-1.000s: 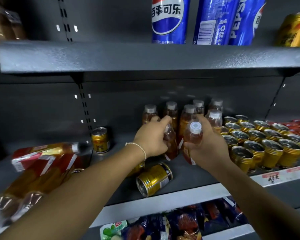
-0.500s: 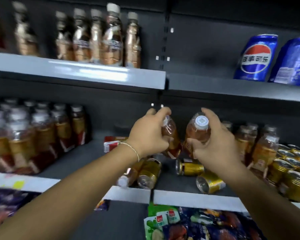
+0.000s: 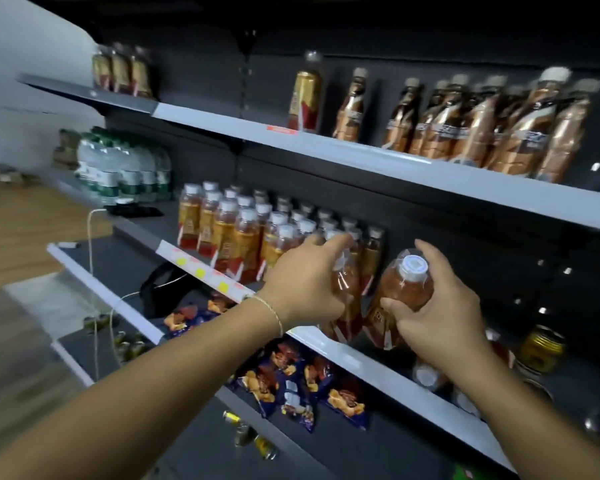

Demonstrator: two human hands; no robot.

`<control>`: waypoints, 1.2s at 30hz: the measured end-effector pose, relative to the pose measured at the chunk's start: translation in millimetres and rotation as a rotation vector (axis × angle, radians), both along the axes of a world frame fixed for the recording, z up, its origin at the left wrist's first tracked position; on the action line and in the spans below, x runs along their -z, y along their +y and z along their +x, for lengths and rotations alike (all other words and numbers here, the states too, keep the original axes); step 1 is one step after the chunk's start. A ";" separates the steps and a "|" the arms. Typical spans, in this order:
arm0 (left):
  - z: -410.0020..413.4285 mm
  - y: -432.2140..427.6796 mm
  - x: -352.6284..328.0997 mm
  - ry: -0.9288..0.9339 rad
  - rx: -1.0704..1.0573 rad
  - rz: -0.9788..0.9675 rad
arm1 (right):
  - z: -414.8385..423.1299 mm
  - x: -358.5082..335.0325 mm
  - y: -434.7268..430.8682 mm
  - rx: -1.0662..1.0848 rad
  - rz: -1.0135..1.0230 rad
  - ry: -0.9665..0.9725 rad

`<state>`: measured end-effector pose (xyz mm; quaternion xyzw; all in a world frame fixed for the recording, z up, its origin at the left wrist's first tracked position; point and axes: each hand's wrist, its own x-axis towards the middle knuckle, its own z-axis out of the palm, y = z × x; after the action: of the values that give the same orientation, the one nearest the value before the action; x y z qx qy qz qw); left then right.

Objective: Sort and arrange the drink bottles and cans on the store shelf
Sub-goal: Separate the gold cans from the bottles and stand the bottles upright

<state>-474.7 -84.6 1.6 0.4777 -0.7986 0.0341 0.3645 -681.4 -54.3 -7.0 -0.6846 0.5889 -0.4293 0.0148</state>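
Right hand (image 3: pixel 440 308) wraps the lower body of a tea bottle (image 3: pixel 407 285), cap tipped toward the camera. Left hand (image 3: pixel 302 287) grips a second bottle (image 3: pixel 347 287), nearer upright. Both are held over the middle shelf (image 3: pixel 361 362), near its front edge. Matching upright row (image 3: pixel 243 233) lies left and beyond. Left hand is nearer, so probably places first.
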 end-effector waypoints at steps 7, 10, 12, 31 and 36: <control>90.4 -8.6 17.8 -0.027 -0.210 0.112 | 87.5 17.6 -38.8 -0.204 0.068 -0.010; 119.5 -15.9 29.8 0.013 -0.281 0.119 | 117.0 25.8 -58.8 -0.290 0.114 -0.035; 136.3 -22.7 35.9 0.029 -0.324 0.125 | 133.6 32.1 -75.5 -0.329 0.139 -0.035; 143.6 -158.8 6.8 -0.114 -0.334 0.088 | 117.8 -30.5 -180.2 -0.482 0.243 -0.158; 123.0 -187.4 9.7 -0.209 -0.275 0.137 | 80.2 -43.5 -165.5 -0.452 0.306 -0.132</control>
<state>-351.7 -272.0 -8.1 0.5999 -0.7597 0.0788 0.2382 -601.2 -219.8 36.5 -0.7589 0.4768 -0.3651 0.2518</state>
